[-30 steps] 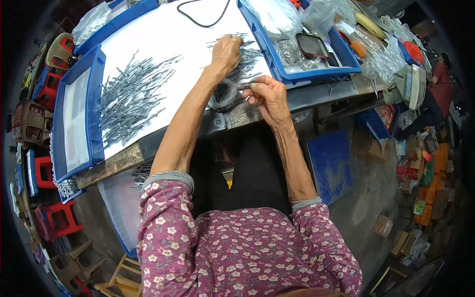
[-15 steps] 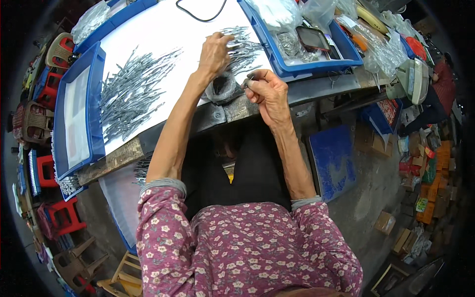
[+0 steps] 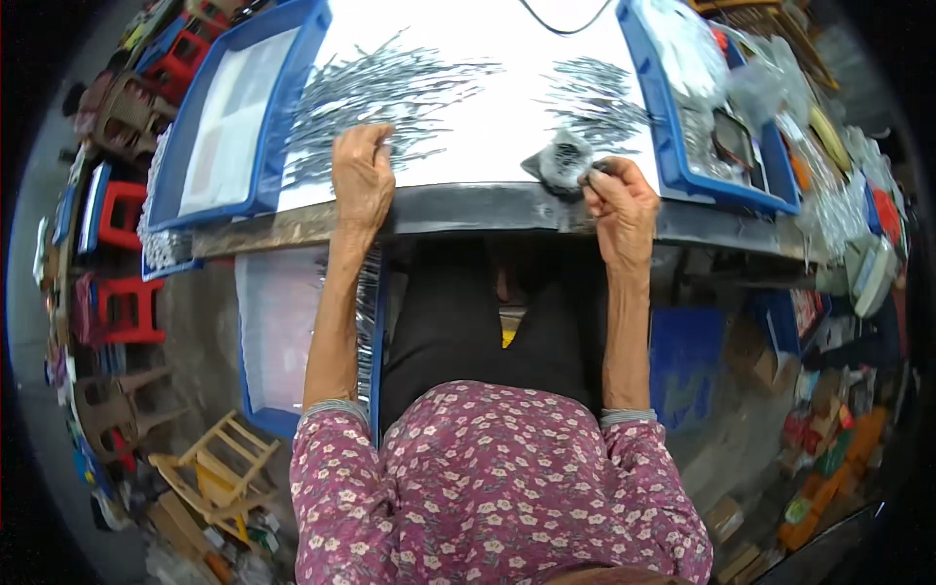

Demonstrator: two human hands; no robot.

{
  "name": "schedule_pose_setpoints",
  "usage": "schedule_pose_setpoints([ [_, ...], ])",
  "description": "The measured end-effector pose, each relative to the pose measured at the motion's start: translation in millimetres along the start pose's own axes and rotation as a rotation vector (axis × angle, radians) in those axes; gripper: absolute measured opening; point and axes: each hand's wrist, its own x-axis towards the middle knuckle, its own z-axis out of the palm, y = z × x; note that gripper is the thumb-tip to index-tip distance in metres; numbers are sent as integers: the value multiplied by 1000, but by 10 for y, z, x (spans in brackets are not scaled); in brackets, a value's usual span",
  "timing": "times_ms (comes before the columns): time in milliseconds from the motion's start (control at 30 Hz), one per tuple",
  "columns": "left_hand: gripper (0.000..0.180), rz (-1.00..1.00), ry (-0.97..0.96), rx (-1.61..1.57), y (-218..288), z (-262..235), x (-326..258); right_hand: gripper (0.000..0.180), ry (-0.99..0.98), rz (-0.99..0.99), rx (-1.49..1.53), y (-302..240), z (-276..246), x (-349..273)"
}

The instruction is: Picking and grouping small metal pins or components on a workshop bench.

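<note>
1. At the white-topped table's front: left hand, fingers curled, grip unclear — thin grey metallic-looking strips beyond, both sides.
2. Right hand pinched, contents unclear — beside round grey hollow cup.

No lettering, number or sign can be read. Low to the right of the worktable, any print on the packets is too small and blurred; below its right part, the blue panel bears pale, uncertain marks.
</note>
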Motion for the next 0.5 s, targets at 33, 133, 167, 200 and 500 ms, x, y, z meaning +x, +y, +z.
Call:
schedule_pose_setpoints([
  [33,19,27,10,71,-47,-40,-35,13,-3,4,-5,9,42,-2],
  [133,16,2,-40,76,-70,-44,-93,12,-44,9,-7,91,101,7],
  [167,15,0,-83,73,-67,-24,-101,12,-39,31,-8,108,128,-1],
  [200,12,23,-82,74,-72,-3,-114,12,-36,54,-9,119,152,-9],
  [500,14,62,-168,302,-15,294,-97,10,-51,30,-49,96,168,-57],
])
